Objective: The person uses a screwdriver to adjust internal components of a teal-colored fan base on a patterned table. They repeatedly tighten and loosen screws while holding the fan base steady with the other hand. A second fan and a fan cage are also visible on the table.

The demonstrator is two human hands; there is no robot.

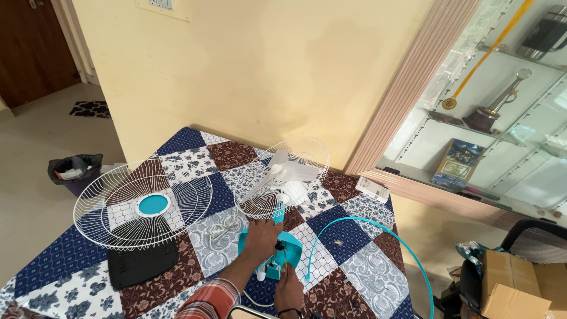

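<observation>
A small table fan with a teal body [282, 251] lies on the patchwork tablecloth [348, 236], its white blades [283, 177] sitting in the rear wire guard [307, 155]. My left hand [260, 236] presses on the fan's neck just below the guard. My right hand [289, 288] holds a thin dark tool, likely a screwdriver [284, 257], with its tip at the teal base. The detached white front grille [142, 204] with a teal centre disc lies to the left. A teal hoop-shaped rim [378, 227] curves over the table's right side.
A black flat panel [142, 263] lies under the front grille's near edge. A white cord [221, 227] coils by the fan. A small white box [373, 189] sits at the far right corner. A bin [77, 171] stands on the floor left; cardboard boxes [520, 283] and a chair right.
</observation>
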